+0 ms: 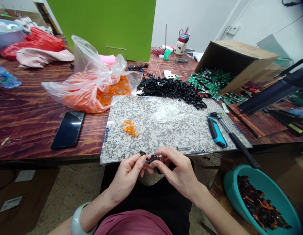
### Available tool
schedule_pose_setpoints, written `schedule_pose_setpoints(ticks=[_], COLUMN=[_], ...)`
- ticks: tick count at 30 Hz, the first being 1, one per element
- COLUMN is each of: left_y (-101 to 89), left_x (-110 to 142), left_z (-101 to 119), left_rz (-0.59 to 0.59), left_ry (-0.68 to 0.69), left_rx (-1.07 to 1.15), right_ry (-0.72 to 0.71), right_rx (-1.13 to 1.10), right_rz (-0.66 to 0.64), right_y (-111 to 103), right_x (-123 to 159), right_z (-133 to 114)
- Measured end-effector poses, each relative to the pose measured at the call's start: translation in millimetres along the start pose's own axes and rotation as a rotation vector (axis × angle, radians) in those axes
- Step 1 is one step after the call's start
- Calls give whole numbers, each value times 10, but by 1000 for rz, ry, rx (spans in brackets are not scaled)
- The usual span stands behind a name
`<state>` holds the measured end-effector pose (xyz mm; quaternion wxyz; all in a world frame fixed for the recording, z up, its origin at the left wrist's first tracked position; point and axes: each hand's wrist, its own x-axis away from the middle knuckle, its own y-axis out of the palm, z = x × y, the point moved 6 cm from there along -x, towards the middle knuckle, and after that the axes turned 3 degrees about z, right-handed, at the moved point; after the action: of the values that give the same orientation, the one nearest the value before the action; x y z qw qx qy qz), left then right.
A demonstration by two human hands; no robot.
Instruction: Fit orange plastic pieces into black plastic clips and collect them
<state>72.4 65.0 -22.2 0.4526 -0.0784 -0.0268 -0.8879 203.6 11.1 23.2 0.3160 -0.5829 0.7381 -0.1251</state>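
Observation:
Just off the front edge of the speckled board point(151, 143), a small curved black plastic part point(151, 159) is pinched between both hands. My left hand point(129, 171) closes thumb and fingers on its left end, where a black tip pokes up. On the other end, my right hand point(177, 168) has its thumb and fingertips closed; another dark rounded bit shows under those fingers. The part's exact kind cannot be made out. A little pile of orange clear plastic pieces point(130, 128) lies on the board, and thin silvery wires or pins point(169, 112) are spread behind it.
A heap of black parts point(171, 88) backs the board. Left stand a plastic bag of orange pieces point(92, 88) and a phone point(68, 129). Right lie a blue cutter point(216, 132), a hammer point(236, 138), a carton point(239, 62) with green circuit boards, and a teal basin point(230, 182).

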Motion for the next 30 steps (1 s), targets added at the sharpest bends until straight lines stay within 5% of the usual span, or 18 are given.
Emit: schedule_pose_setpoints(ticks=[12,30], left_y=[-11,-88], left_x=[29,48], left_z=[-9,30], left_rz=[96,212], left_ry=[-12,51], left_rx=[83,10], right_ry=[-176,-119], right_rx=[182,147], right_rz=[138,31], right_y=[23,305], right_x=[34,120], right_z=[-66,-252])
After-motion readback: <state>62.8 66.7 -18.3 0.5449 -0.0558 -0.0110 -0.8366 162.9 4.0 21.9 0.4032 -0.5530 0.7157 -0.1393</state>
